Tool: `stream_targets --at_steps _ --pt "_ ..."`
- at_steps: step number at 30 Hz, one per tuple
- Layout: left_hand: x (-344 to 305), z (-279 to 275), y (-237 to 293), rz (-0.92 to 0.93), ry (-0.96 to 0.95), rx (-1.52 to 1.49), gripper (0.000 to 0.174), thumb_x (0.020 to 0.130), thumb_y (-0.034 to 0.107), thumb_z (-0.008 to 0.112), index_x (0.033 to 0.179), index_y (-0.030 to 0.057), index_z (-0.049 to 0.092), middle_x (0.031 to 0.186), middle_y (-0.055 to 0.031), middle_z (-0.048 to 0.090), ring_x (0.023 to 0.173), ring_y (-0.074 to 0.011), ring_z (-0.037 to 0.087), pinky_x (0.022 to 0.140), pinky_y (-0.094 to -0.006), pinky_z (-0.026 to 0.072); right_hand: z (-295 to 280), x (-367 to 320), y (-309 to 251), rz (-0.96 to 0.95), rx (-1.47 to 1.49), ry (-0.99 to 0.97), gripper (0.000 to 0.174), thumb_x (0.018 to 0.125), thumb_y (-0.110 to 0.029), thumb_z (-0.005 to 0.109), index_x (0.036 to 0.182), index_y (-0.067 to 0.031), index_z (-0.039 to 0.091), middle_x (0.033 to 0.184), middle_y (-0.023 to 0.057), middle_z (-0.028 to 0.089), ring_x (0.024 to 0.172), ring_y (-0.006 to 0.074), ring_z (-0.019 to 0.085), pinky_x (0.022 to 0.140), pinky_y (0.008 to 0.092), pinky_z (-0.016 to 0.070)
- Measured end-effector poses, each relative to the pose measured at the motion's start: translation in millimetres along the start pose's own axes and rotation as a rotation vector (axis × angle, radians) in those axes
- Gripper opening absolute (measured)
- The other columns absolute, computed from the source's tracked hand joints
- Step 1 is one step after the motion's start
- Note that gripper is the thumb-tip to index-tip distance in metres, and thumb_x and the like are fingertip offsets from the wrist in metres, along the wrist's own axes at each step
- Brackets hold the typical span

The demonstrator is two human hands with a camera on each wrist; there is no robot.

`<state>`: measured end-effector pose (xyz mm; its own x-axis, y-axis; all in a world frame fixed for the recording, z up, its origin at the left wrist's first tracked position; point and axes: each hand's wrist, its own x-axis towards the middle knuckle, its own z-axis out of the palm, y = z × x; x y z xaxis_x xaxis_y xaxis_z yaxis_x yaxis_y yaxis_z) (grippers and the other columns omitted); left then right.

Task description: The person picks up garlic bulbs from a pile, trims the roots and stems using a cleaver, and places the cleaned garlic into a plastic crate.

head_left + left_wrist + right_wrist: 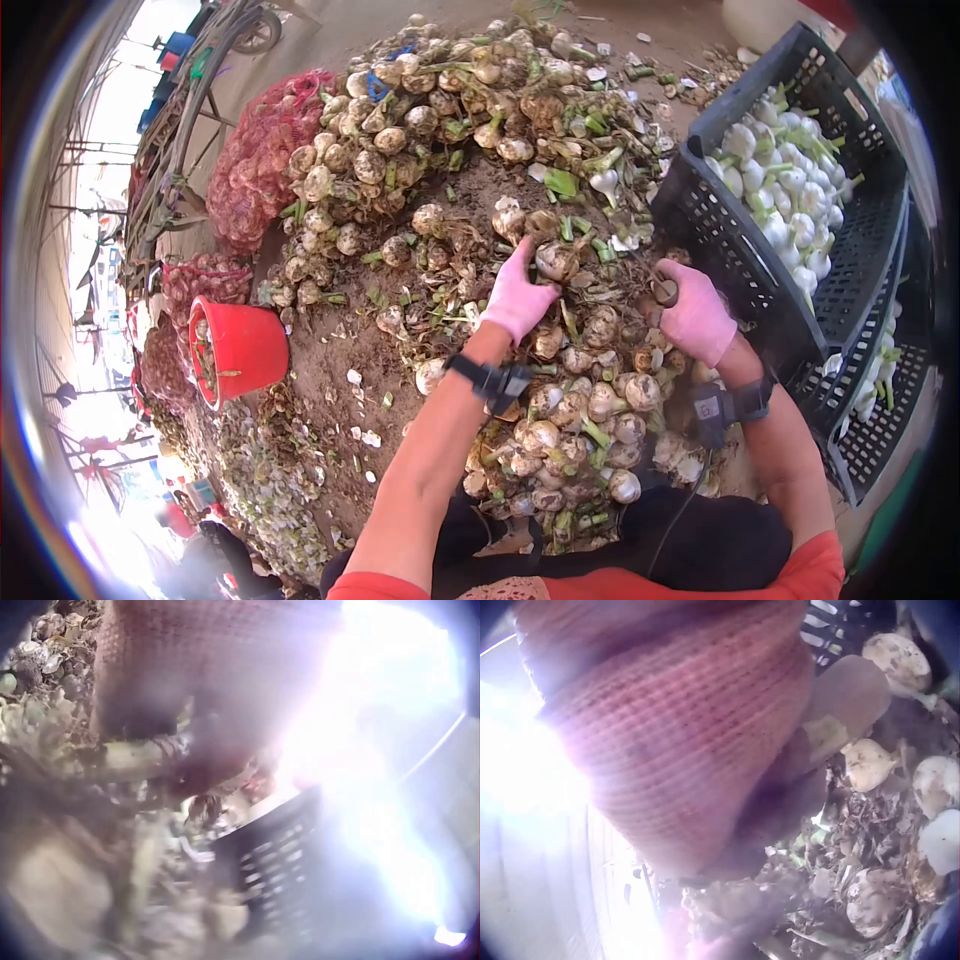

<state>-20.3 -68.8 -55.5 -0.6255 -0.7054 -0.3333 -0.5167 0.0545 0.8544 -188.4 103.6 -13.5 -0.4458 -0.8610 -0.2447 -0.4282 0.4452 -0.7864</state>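
My left hand (520, 298), in a pink glove, grips a soil-covered garlic bulb (556, 262) between thumb and fingers, over the pile. In the left wrist view the glove (202, 667) is blurred and the fingertips are hidden. To the right, beside the black crate, my gloved right hand (697, 315) is curled round a short brownish object (665, 292), which looks like a handle; its other end is hidden. The right wrist view shows the ribbed pink glove (697, 742) with a smooth, rounded greyish end (851, 694) sticking out beside it.
Dirty garlic bulbs (540, 435) lie between the arms and in a heap (420, 120) ahead. A black crate (740, 250) holding white bulbs (790, 190) leans at the right over further crates. At the left are a red bucket (250, 350) and red net sacks (262, 150).
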Motion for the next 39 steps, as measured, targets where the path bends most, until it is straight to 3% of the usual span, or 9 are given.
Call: stream_targets --at_steps 6,10,14,19,25,28,32,34,39 --pt "-43.4 -0.2 21.6 0.094 -0.133 -0.421 0.062 0.077 -0.008 0.062 0.134 -0.0009 0.038 0.129 -0.0150 0.052 0.116 -0.0228 0.052 0.103 -0.0348 0.0384 -0.1 -3.8 -42.2 -0.159 -0.171 -0.079 0.030 0.064 -0.008 0.061 0.093 -0.0048 0.055 0.079 0.0196 0.060 0.080 0.0394 0.060 0.068 0.0453 0.0476" --pt "-73.4 1.8 38.1 0.129 -0.554 -1.512 0.055 0.087 0.014 0.064 0.134 0.0028 0.038 0.120 -0.0118 0.058 0.112 -0.0211 0.054 0.096 -0.0343 0.0446 4.9 -7.2 -60.5 -0.288 -0.265 -0.097 0.034 0.062 -0.010 0.064 0.094 -0.0055 0.054 0.083 0.0185 0.061 0.080 0.0381 0.061 0.069 0.0459 0.0480" --pt "-78.5 1.0 39.6 0.311 -0.032 -0.216 0.064 0.093 0.060 0.035 0.118 0.0054 0.055 0.111 -0.0119 0.063 0.096 -0.0255 0.062 0.092 -0.0394 0.0484 5.9 -12.6 -66.7 -0.309 -0.298 -0.160 0.032 0.062 -0.011 0.065 0.092 -0.0059 0.053 0.083 0.0168 0.060 0.079 0.0372 0.061 0.067 0.0457 0.0481" --pt "-84.7 2.2 51.8 0.032 -0.303 -1.233 0.062 0.089 0.023 0.059 0.138 0.0069 0.025 0.116 -0.0102 0.056 0.096 -0.0190 0.061 0.089 -0.0343 0.0510 17.9 -12.2 -51.0 -0.377 -0.275 -0.143 0.031 0.063 -0.014 0.066 0.091 -0.0075 0.053 0.084 0.0137 0.060 0.077 0.0360 0.062 0.065 0.0446 0.0481" --pt "-75.5 4.3 24.3 -0.499 -0.651 -1.916 0.050 0.089 0.047 0.056 0.123 0.0100 0.051 0.122 -0.0135 0.053 0.102 -0.0201 0.058 0.081 -0.0326 0.0547 31.8 0.8 -19.6 -0.372 -0.283 0.040 0.022 0.066 -0.010 0.062 0.086 -0.0078 0.055 0.081 0.0138 0.060 0.074 0.0349 0.061 0.066 0.0434 0.0495" --pt "-110.1 14.8 62.3 0.318 -0.157 -0.560 0.063 0.075 0.023 0.072 0.126 0.0055 0.039 0.107 -0.0098 0.057 0.101 -0.0151 0.057 0.080 -0.0290 0.0537 11.0 23.9 11.9 0.121 -0.184 0.079 0.023 0.068 -0.001 0.058 0.091 -0.0053 0.055 0.081 0.0186 0.062 0.078 0.0393 0.060 0.070 0.0445 0.0493" --pt "-80.1 2.2 67.1 0.070 -0.156 -0.471 0.071 0.063 0.006 0.080 0.122 0.0003 0.041 0.103 -0.0077 0.059 0.094 -0.0138 0.060 0.085 -0.0269 0.0505 8.7 15.3 -5.9 -0.047 -0.305 0.177 0.027 0.066 -0.002 0.061 0.092 -0.0050 0.055 0.078 0.0215 0.061 0.081 0.0418 0.059 0.072 0.0467 0.0470" --pt "-65.0 -2.9 36.3 0.405 0.049 0.165 0.070 0.061 0.008 0.083 0.120 0.0020 0.044 0.106 -0.0096 0.058 0.096 -0.0148 0.061 0.084 -0.0277 0.0522 9.2 15.0 -9.6 -0.018 -0.305 0.126 0.028 0.066 -0.003 0.062 0.093 -0.0049 0.056 0.078 0.0221 0.060 0.081 0.0424 0.058 0.072 0.0474 0.0461" --pt "-61.1 -10.0 49.3 0.013 -0.105 -0.957 0.063 0.068 0.012 0.080 0.120 0.0122 0.046 0.114 -0.0107 0.056 0.103 -0.0172 0.060 0.096 -0.0348 0.0502 6.4 5.5 -17.9 0.038 0.018 0.084 0.022 0.069 -0.005 0.063 0.090 -0.0042 0.056 0.074 0.0199 0.059 0.074 0.0399 0.059 0.065 0.0431 0.0459"
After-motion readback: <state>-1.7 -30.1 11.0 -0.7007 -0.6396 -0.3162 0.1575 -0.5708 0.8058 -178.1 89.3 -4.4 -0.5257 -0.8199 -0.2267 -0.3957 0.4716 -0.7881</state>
